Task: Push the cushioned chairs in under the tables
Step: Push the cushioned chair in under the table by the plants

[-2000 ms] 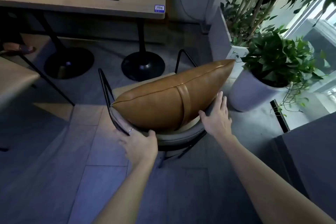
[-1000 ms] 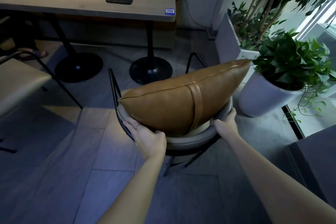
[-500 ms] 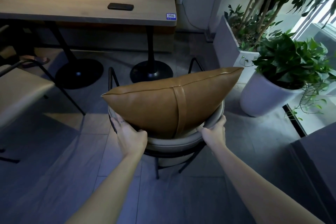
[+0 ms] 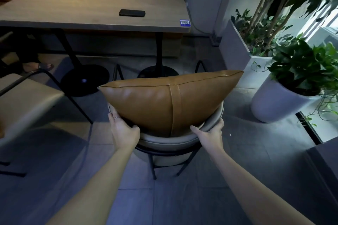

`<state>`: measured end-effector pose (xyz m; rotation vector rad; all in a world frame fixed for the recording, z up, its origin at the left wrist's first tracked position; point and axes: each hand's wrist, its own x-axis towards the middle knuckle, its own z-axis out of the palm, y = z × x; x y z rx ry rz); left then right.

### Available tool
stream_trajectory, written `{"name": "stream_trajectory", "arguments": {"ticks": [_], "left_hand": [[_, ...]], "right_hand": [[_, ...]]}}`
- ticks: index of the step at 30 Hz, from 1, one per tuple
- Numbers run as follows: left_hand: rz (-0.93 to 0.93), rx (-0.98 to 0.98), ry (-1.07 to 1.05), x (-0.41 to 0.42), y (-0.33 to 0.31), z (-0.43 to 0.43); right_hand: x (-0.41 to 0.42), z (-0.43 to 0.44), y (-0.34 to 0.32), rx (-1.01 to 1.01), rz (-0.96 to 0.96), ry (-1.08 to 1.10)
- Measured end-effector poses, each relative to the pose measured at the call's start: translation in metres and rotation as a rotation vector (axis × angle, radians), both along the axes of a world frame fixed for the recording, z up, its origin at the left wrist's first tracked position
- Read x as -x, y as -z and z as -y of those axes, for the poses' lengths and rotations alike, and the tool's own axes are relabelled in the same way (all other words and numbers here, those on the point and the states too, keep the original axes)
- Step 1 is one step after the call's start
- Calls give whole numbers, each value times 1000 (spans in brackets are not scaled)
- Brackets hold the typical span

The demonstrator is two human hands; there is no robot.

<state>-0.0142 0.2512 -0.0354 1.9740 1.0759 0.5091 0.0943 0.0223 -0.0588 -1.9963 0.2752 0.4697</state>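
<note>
A chair with a curved grey backrest (image 4: 170, 139) and black metal legs stands in the middle, its back toward me. A tan leather cushion (image 4: 164, 104) leans against the backrest and hides the seat. My left hand (image 4: 124, 129) grips the left side of the backrest. My right hand (image 4: 210, 135) grips its right side. The wooden table (image 4: 73, 11) stands just beyond the chair on two black pedestal bases; the right base (image 4: 157, 73) is right in front of the chair.
A black phone (image 4: 132, 12) lies on the table. A second beige chair (image 4: 23, 100) stands at the left. A white round planter (image 4: 274, 104) and a square planter (image 4: 236, 49) with green plants stand at the right. A person's sandalled foot (image 4: 36, 66) shows under the table's left end.
Both hands closed on the backrest, and the chair turned from slanted to square with the table. It now stands closer to the right pedestal base.
</note>
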Motion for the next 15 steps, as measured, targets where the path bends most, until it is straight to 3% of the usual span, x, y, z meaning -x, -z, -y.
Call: {"name": "stream_trajectory", "arguments": {"ticks": [4, 15], "left_hand": [[-18, 32, 23, -8, 0, -21], [-29, 73, 50, -28, 8, -46]], "right_hand": [[-12, -12, -4, -93, -60, 36], [-33, -33, -1, -68, -71, 13]]}}
